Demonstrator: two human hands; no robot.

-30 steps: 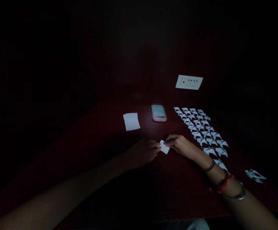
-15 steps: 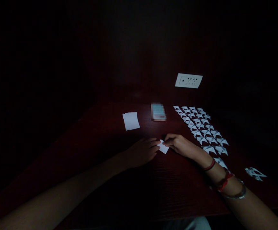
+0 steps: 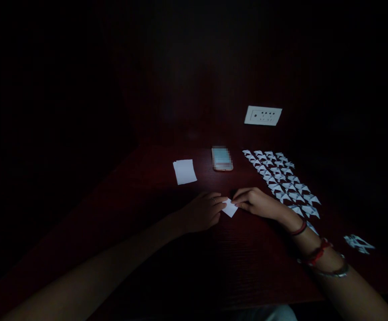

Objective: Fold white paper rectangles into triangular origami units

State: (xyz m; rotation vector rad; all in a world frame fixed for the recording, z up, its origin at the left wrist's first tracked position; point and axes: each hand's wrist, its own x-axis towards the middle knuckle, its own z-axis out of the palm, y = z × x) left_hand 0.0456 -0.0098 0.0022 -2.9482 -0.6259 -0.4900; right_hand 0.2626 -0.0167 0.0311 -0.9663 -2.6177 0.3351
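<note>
A small folded piece of white paper [image 3: 230, 209] lies on the dark red table [image 3: 187, 267] between my two hands. My left hand [image 3: 204, 213], with a ring on one finger, presses its fingertips on the paper's left side. The fingers of my right hand [image 3: 254, 203] are bent and grip the paper's upper right edge. Bracelets circle my right wrist. Beyond my hands lies a stack of white paper squares [image 3: 185, 172]. Several folded white paper cranes [image 3: 294, 185] stand in rows to the right of my right hand.
A phone [image 3: 222, 159], its screen blurred out, lies on the table behind my hands. A white wall socket [image 3: 263, 115] is on the back wall. At the right, near the table edge, is a small tangled white object [image 3: 359, 244]. The surroundings are very dark.
The view has shifted slightly. Both hands keep to the folded paper; the fingers of my right hand have moved a little along its upper edge.
</note>
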